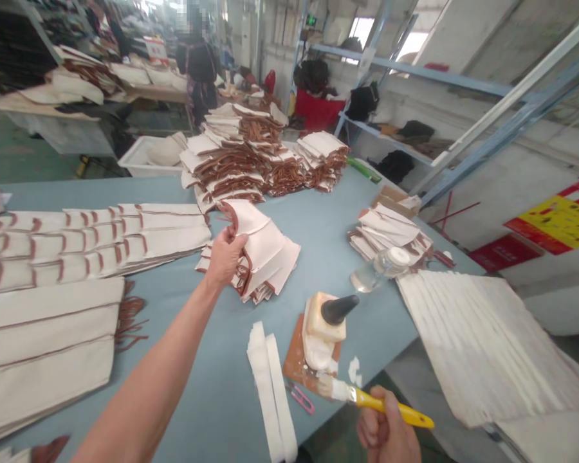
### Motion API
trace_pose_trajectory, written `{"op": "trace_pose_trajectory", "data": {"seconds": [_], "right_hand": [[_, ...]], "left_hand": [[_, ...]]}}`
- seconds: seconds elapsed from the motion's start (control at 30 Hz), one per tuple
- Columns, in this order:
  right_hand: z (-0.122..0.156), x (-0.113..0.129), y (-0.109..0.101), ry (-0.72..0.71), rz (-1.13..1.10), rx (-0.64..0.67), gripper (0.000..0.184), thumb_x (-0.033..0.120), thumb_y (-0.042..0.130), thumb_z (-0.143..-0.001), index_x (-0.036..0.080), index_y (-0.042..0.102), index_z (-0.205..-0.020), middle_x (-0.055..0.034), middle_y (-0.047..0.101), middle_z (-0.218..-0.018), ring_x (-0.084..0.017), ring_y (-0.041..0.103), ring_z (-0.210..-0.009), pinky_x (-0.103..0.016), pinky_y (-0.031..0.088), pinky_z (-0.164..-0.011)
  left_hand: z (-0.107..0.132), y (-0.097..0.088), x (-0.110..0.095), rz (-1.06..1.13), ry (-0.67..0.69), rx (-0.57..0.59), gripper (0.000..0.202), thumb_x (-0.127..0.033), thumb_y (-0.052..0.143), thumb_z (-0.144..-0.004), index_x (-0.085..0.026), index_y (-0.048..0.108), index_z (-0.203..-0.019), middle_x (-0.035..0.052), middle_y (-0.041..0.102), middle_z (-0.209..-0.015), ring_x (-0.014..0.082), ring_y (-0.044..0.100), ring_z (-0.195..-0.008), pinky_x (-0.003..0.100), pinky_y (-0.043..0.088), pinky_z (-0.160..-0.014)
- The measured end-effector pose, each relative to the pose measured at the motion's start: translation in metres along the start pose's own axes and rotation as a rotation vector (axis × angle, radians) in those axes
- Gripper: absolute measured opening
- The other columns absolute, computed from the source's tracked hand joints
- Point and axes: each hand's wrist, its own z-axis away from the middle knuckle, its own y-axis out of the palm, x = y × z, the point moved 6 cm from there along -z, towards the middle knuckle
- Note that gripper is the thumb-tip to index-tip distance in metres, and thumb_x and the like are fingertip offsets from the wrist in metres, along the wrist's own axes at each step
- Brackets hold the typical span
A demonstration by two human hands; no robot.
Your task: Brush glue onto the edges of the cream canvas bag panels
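Observation:
My left hand [225,254] pinches the edge of a cream fabric piece with brown trim [263,235], lifting that edge above a small pile of similar pieces. In my right hand [385,424] is a paintbrush [374,402] with a yellow handle. Its white-coated bristles are at the edge of a brown board [295,350] smeared with white paste. On that board rests a glue bottle [325,318] with a black nozzle. Pink thread snips [300,397] lie left of the brush, beside two white strips [270,392].
Overlapping rows of cream pieces [91,238] cover the table's left side. Tall stacks [236,154] stand at the back. A clear jar [379,270] lies before another pile [390,231]. A pale ridged sheet [496,341] is at the right. A person [197,71] stands in the background.

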Motion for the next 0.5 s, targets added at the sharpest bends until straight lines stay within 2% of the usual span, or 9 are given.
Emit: {"op": "trace_pose_trajectory", "data": {"seconds": [0.1,0.17,0.23,0.3,0.37,0.47,0.5], "right_hand": [[0.008,0.027,0.020,-0.049,-0.059,0.044,0.053,0.072,0.080,-0.088,0.024,0.062,-0.098,0.0141,0.044,-0.048,-0.009,0.038,-0.038,-0.020,0.028,-0.045],[0.017,0.047,0.034,-0.094,-0.069,0.074,0.046,0.067,0.075,-0.094,0.024,0.062,-0.098,0.0140,0.044,-0.048,-0.009,0.037,-0.040,-0.021,0.029,-0.046],[0.026,0.065,0.048,-0.178,-0.047,0.096,0.043,0.066,0.074,-0.095,0.025,0.061,-0.097,0.0140,0.043,-0.047,-0.010,0.037,-0.040,-0.022,0.029,-0.046],[0.037,0.080,0.063,-0.318,0.012,0.129,0.045,0.068,0.074,-0.094,0.025,0.062,-0.097,0.0124,0.048,-0.047,-0.011,0.041,-0.040,-0.023,0.032,-0.046],[0.049,0.090,0.086,-0.495,0.121,0.207,0.045,0.069,0.073,-0.096,0.025,0.064,-0.101,0.0081,0.060,-0.053,-0.013,0.051,-0.044,-0.025,0.040,-0.049],[0.071,0.092,0.135,-0.782,0.309,0.402,0.032,0.056,0.061,-0.109,0.025,0.069,-0.108,0.0013,0.076,-0.069,-0.017,0.067,-0.056,-0.031,0.056,-0.061],[0.079,0.088,0.155,-0.864,0.365,0.505,0.028,0.050,0.057,-0.112,0.025,0.071,-0.111,-0.0011,0.081,-0.077,-0.019,0.073,-0.063,-0.033,0.060,-0.067]], "left_hand": [[0.037,-0.032,-0.032,-0.037,-0.025,-0.036,0.023,-0.027,0.080,-0.090,-0.019,0.069,-0.108,-0.0043,0.071,-0.080,0.0146,0.066,-0.065,0.024,0.055,-0.061],[0.072,-0.061,-0.049,-0.070,-0.062,-0.032,0.032,-0.030,0.078,-0.082,-0.021,0.068,-0.111,-0.0067,0.070,-0.072,0.0156,0.063,-0.057,0.024,0.051,-0.054],[0.112,-0.088,-0.059,-0.114,-0.094,-0.007,0.036,-0.035,0.078,-0.075,-0.022,0.071,-0.108,-0.0058,0.073,-0.071,0.0177,0.064,-0.057,0.026,0.053,-0.055],[0.152,-0.112,-0.061,-0.167,-0.131,0.041,0.026,-0.038,0.079,-0.072,-0.022,0.074,-0.092,-0.0023,0.075,-0.070,0.0209,0.068,-0.062,0.028,0.055,-0.058],[0.188,-0.130,-0.059,-0.229,-0.138,0.088,0.017,-0.038,0.076,-0.072,-0.023,0.074,-0.079,-0.0001,0.078,-0.074,0.0225,0.070,-0.067,0.029,0.056,-0.061],[0.232,-0.146,-0.057,-0.381,-0.061,0.194,0.014,-0.034,0.067,-0.078,-0.024,0.077,-0.077,0.0002,0.081,-0.079,0.0229,0.073,-0.072,0.029,0.057,-0.065],[0.244,-0.150,-0.056,-0.429,-0.030,0.237,0.017,-0.031,0.063,-0.081,-0.025,0.079,-0.080,0.0000,0.082,-0.081,0.0229,0.074,-0.073,0.028,0.057,-0.066]]}}
